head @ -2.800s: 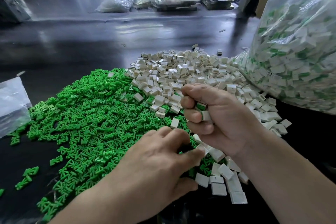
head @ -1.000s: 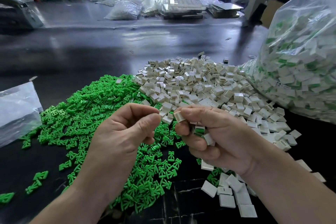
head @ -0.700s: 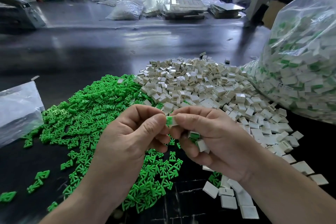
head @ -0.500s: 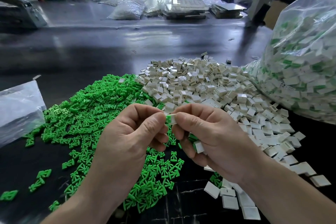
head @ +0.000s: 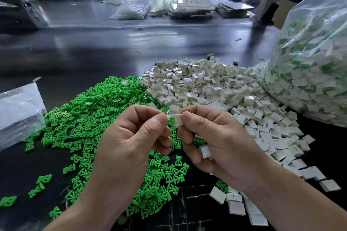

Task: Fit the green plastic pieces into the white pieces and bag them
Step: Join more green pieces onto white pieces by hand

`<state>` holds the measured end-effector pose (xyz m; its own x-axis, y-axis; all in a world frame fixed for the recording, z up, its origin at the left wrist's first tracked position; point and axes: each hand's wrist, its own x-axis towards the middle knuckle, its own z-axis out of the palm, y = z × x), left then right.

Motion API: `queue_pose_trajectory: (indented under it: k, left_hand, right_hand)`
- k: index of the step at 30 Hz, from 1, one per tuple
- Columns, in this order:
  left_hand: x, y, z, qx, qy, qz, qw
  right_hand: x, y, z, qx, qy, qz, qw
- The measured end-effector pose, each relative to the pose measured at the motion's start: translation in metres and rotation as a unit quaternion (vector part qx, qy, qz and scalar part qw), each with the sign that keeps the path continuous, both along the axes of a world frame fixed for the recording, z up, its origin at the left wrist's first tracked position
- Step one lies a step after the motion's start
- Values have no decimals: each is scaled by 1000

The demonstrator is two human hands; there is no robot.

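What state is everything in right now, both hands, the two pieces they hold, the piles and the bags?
left hand, pinching the green piece.
right hand, pinching the white piece, spare pieces curled in its palm.
green piece, partly in the white piece, end showing.
green pile, loose, spread out.
white pile, loose, heaped.
big bag, bulging with fitted pieces.
small bag, lying flat.

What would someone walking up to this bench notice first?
Two big heaps lie on the dark table: a green heap at left, a white heap behind and to its right. In front, the left hand pinches a green piece against a white piece held in the right hand. At far right a bulging clear bag holds white-and-green parts.
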<state>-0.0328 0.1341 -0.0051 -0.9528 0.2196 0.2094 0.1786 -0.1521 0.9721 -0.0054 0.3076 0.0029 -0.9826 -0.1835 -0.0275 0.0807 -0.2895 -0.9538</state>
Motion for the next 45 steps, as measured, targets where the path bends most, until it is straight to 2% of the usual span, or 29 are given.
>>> queue_pose_trajectory:
  k: [4, 7, 10, 14, 19, 24, 30, 37, 42, 45]
  left_hand:
    - [2, 1, 1, -41, 30, 21, 999]
    - [4, 1, 1, -71, 60, 42, 995]
    - [2, 1, 1, -68, 52, 36, 996]
    - [-1, 0, 3, 54, -42, -55, 996]
    - [-1, 2, 6, 159, -128, -192, 960]
    - [3, 5, 9, 225, -177, -223, 932]
    - [2, 6, 9, 236, -220, -216, 922]
    - [-1, 2, 9, 233, -247, -255, 905]
    - [0, 3, 9, 214, -255, -228, 915]
    - [2, 4, 8, 232, -234, -232, 915]
  right_hand:
    - [1, -1, 1, 34, 27, -8, 999]
    - [4, -2, 2, 122, 71, -40, 989]
    - [5, -3, 2, 186, 98, -56, 976]
    - [6, -2, 4, 152, 69, -34, 985]
    - [7, -7, 4, 61, 26, 0, 998]
    - [9, -8, 7, 29, 6, 8, 1000]
    - [9, -7, 10, 56, 11, 12, 998]
    - [10, -4, 12, 77, 5, 24, 997]
    - [12, -9, 12, 96, 4, 19, 995]
    - [13, -11, 13, 76, 4, 9, 997]
